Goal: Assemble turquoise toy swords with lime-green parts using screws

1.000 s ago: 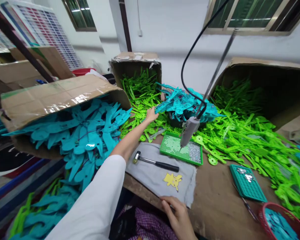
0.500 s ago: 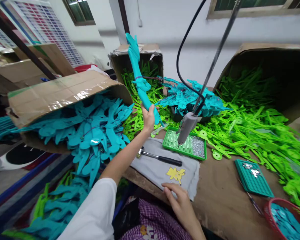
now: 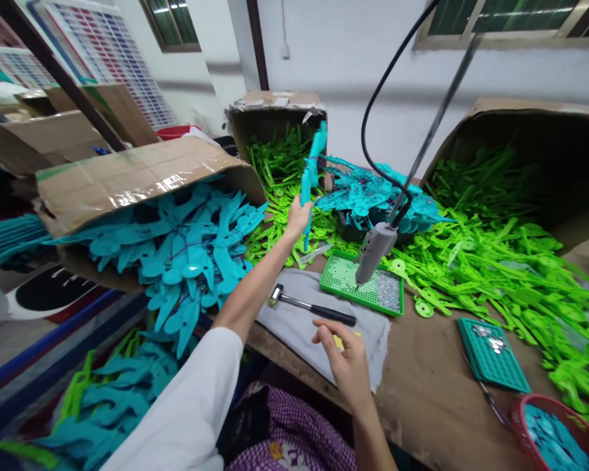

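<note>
My left hand [image 3: 298, 217] is stretched out over the bench and closed round a long teal plastic piece [image 3: 310, 169], held upright above the green parts. My right hand [image 3: 344, 356] hovers low over the grey cloth [image 3: 294, 322], fingers loosely curled and apart, covering most of a yellow cut-out [image 3: 338, 340]; nothing shows in its grip. A small hammer [image 3: 310, 309] lies on the cloth between the two hands. Just beyond it is a green tray of small silver bits [image 3: 368, 285], with a hanging grey power tool [image 3: 375, 247] resting its tip on it.
A tipped cardboard box of teal pieces [image 3: 177, 242] spills at left. Bright green pieces [image 3: 495, 261] cover the right side, from boxes at back [image 3: 275, 118] and right [image 3: 535, 118]. A teal heap [image 3: 373, 196] sits behind the tray. A teal tray [image 3: 493, 353] and red basket [image 3: 554, 425] lie right.
My left hand lifted a teal piece from the heap, swung it high, and now holds it lower and more upright. My right hand rose from the cloth's edge to above the yellow cut-out.
</note>
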Action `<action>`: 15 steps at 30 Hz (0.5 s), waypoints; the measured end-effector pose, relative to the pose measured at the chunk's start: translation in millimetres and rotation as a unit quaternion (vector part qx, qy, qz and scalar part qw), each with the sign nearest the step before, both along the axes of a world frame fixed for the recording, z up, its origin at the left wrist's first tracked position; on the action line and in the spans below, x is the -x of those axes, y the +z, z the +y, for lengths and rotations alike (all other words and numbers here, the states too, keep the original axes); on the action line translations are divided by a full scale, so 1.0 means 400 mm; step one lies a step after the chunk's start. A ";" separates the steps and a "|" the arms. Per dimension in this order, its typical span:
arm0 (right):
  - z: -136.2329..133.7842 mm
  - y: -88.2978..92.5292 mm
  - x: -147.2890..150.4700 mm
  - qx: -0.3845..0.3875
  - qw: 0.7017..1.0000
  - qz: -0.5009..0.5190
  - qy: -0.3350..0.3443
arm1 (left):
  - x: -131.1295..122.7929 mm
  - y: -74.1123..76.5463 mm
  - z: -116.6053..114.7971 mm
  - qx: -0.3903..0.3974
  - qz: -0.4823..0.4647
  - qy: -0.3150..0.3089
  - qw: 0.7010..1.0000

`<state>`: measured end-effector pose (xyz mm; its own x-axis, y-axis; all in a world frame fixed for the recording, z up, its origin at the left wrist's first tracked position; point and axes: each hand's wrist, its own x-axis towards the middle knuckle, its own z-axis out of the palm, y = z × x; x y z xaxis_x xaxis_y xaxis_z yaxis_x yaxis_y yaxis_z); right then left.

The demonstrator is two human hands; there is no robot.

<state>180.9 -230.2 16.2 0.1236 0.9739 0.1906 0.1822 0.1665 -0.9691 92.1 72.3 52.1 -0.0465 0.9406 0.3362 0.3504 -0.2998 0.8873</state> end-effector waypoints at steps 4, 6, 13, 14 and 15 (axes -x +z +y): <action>-0.009 -0.027 -0.001 0.018 1.000 0.003 0.009 | 0.023 0.029 0.013 -0.039 -0.137 0.073 0.987; -0.003 -0.031 0.003 0.016 1.000 0.002 0.011 | 0.032 0.023 -0.023 -0.059 -0.172 0.108 0.977; 0.046 0.042 0.019 -0.032 0.997 0.042 -0.060 | 0.016 -0.055 -0.336 -0.127 -0.125 0.121 0.977; 0.060 0.060 0.021 -0.058 0.993 0.055 -0.083 | 0.010 -0.073 -0.383 -0.118 -0.105 0.121 0.980; 0.076 0.074 0.022 -0.083 0.990 0.063 -0.095 | 0.005 -0.094 -0.426 -0.109 -0.090 0.115 0.983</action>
<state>171.9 -200.0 45.8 0.3348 0.8870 0.3180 0.1049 0.3003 -0.9481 90.0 -98.0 14.6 -0.3266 0.8051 0.4950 0.2733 -0.4209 0.8649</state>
